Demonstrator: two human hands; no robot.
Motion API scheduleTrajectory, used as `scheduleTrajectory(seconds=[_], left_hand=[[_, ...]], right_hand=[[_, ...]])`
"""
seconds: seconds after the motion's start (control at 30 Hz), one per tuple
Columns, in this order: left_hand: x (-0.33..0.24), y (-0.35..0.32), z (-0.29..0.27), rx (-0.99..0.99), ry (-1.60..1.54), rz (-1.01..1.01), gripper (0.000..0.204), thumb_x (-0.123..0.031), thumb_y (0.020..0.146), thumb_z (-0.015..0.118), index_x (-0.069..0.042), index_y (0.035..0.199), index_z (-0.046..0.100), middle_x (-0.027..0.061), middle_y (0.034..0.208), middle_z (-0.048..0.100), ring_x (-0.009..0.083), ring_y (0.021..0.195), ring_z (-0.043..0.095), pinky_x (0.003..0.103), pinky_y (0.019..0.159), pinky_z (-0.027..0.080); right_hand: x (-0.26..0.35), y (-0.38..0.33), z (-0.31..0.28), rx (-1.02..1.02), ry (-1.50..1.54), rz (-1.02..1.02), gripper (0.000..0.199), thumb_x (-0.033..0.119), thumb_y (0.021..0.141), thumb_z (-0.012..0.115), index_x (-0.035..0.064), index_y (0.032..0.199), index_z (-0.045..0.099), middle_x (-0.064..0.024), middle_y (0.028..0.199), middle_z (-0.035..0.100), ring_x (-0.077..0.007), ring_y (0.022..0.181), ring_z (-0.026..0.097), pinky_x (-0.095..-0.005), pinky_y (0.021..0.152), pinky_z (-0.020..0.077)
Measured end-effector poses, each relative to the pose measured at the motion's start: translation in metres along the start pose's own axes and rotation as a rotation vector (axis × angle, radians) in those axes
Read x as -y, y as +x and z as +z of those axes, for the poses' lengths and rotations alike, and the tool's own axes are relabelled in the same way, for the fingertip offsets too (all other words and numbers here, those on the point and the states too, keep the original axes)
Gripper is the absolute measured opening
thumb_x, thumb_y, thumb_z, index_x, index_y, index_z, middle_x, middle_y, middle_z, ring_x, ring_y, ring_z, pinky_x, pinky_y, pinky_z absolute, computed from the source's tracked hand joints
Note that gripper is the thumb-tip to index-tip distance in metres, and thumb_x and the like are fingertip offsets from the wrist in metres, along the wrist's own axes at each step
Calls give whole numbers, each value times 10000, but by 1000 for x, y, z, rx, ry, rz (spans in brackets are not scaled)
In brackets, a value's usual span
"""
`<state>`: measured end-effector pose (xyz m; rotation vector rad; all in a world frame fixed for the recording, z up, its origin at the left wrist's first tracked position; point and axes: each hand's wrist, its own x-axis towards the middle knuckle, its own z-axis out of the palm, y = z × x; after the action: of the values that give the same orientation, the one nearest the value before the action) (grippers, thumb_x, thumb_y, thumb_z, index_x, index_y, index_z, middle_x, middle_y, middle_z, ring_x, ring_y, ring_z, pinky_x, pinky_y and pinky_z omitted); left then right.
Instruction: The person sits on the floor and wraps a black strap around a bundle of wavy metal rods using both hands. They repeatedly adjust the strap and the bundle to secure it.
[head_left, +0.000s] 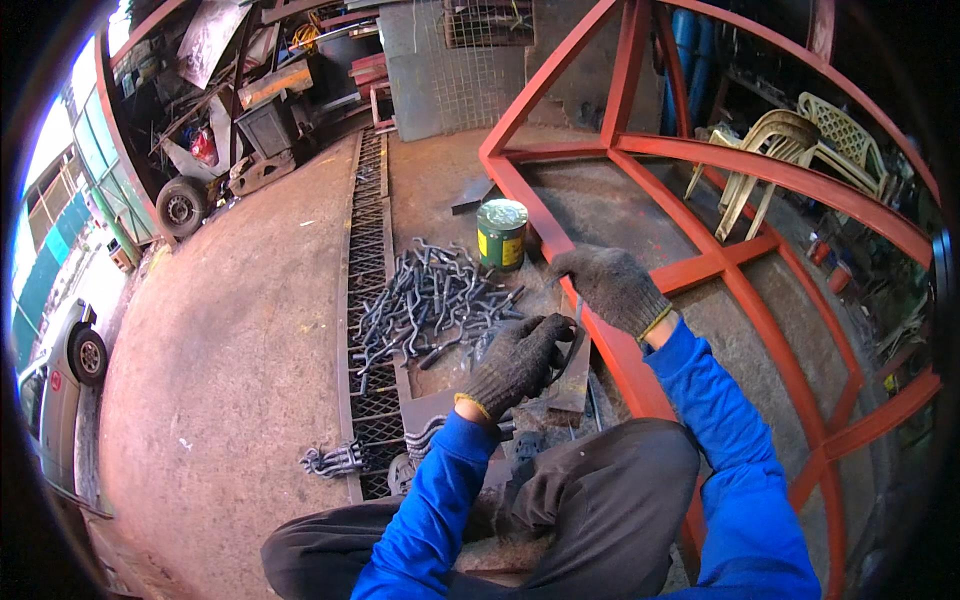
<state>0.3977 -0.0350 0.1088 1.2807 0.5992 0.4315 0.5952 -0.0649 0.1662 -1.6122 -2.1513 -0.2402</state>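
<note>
Head view, from your left to your right: a light-coloured car [55, 385] sits at the far left edge on the concrete floor [230, 330], and a long black metal grating [368, 260] runs away from you across that floor. Just right of the grating lies a heap of dark bent steel hooks [430, 300], with a green and yellow tin can [501, 234] standing upright just beyond the heap, beside the red-painted steel frame [760, 300]. Your left hand [515, 362], in a dark knitted glove with a blue sleeve, is clenched around a dark curved metal piece [572, 352]; what exactly the piece is you cannot tell from here. It sits low, near the front edge of the heap. Your right hand [610, 287], gloved the same way, rests curled over a bar of the red frame, gripping its edge. Pale plastic chairs [800, 150] stand well apart at the upper right, behind the frame.
</note>
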Motion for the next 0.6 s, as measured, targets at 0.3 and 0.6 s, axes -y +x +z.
scheduleTrajectory(seconds=[0.3, 0.6], left_hand=[[-15, -11, -19, 33, 730, 295, 476, -445, 944, 574, 19, 913, 680, 259, 825, 647, 408, 779, 644, 478, 705, 467], [-16, -22, -16, -210, 887, 260, 447, -456, 911, 603, -25, 869, 712, 260, 833, 642, 430, 806, 639, 494, 728, 483]], right_hand=[[-13, 9, 28, 179, -334, 121, 213, 248, 854, 617, 180, 1024, 725, -121, 966, 666, -316, 917, 682, -474, 767, 541], [14, -3, 29, 167, -76, -40, 222, 117, 815, 635, 148, 1018, 717, -145, 976, 649, -341, 923, 667, -458, 798, 540]])
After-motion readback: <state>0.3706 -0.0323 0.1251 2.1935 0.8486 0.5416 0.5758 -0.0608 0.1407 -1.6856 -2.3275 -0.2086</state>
